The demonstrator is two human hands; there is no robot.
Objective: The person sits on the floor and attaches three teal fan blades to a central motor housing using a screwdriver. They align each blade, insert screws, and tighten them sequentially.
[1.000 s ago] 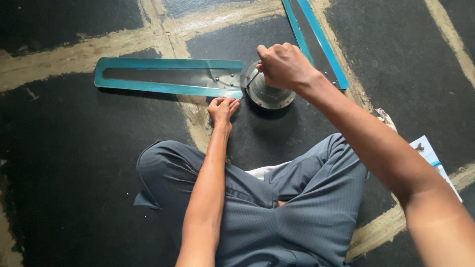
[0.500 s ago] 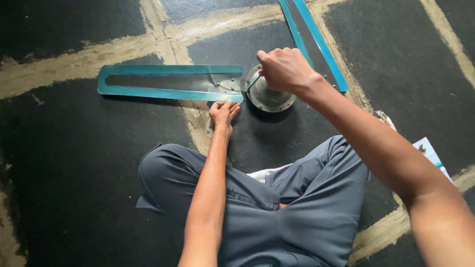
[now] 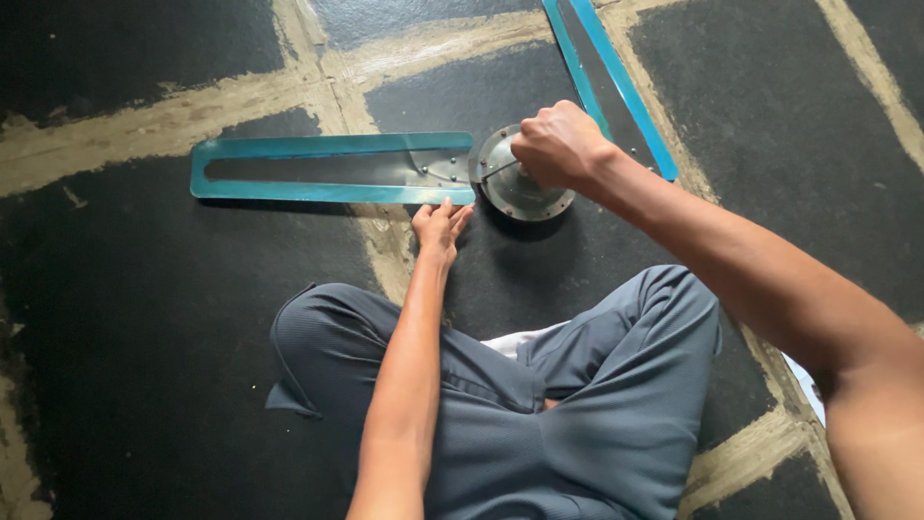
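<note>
A person sits cross-legged on a dark floor crossed by pale, worn lines, seen from above. Just above the centre of the frame lies a ceiling fan's round metal motor hub, with one teal-edged blade stretching toward the upper left and a second blade running to the top edge, where it is cut off. The right hand is closed in a fist over the hub's upper right; it seems to grip something small, perhaps a tool, but what it holds cannot be made out. The left hand rests nearly flat, fingers loosely together, its fingertips touching the near blade's lower edge beside the hub. The hub looks heavy, rigid and smooth; the blades look thin, stiff sheet metal, likely to bend if levered, so the hub seems the safer place to hold. The fist hides part of the hub, and grey trousers cover the floor below.
</note>
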